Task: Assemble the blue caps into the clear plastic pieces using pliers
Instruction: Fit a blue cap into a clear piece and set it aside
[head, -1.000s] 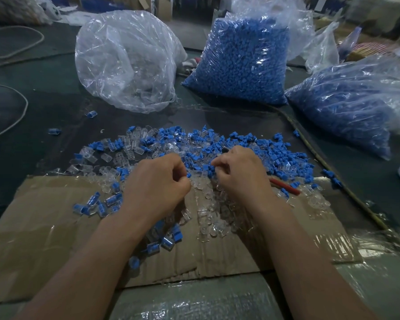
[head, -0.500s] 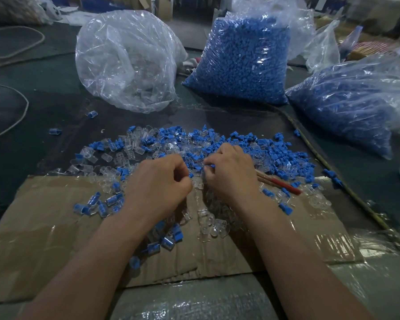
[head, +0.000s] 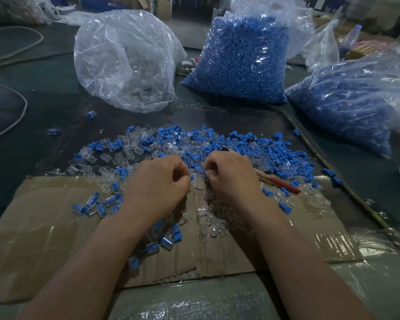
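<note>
Loose blue caps (head: 273, 146) and clear plastic pieces (head: 129, 151) lie mixed in a pile across the dark table and the cardboard sheet (head: 44, 239). My left hand (head: 157, 185) and my right hand (head: 231, 176) hover over the pile's near edge, fingertips almost meeting. Curled left fingers pinch a small clear piece, mostly hidden. The right fingers pinch a small blue cap against it. Red-handled pliers (head: 284, 184) lie on the pile under and behind my right hand, untouched. Assembled capped pieces (head: 106, 202) sit left of my left wrist, and more (head: 169, 239) lie between my forearms.
A bag of clear pieces (head: 125, 61) stands at the back left. Two bags of blue caps (head: 243, 58) (head: 346, 105) stand at the back and right. A cord (head: 16, 116) loops at the far left, and a strap (head: 321, 158) runs down the right side.
My right hand has shifted left and closed in on my left hand until the fingertips nearly touch. The pliers stayed where they lay, with more of their handles showing.
</note>
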